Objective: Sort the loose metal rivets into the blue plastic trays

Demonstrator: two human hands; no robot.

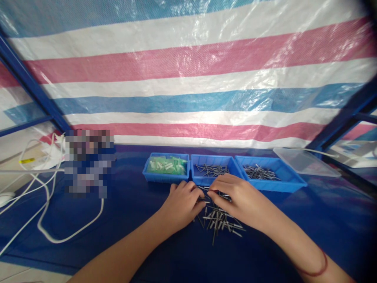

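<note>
Three blue bins in a row at the back of the table (126, 212). Left bin (160, 178): see-through green bagging with small white pieces in or among it; can't tell which. Middle bin (201, 180): loose rivet-like metal pins (212, 170), lying at all angles; its front right corner is behind the right hand (239, 196). Right bin (273, 186): more of the same kind of pins (260, 173), heaped toward its left side, bare blue floor on the right. Left and middle bins sit just beside each other; middle and right look to be touching.

Main pile of pins (219, 222) is loose on the table, in front of the middle bin, between and below both hands.

Clear plastic sheet or lid (306, 163) lies behind the right bin. White cables (46, 200) loop over the left side, near a pixelated patch (88, 161). Yellow tag (27, 160) at far left, too small to read.

Pose: both forearms reach in from the bottom corners, palms down. Left hand (183, 202) has fingers curled, thumb and index nearly together at the pile's left edge. Right hand is in a narrow pinch, its tips close to the left's. Can't tell if either grips a pin. Reddish band (325, 262) on the right wrist.
</note>
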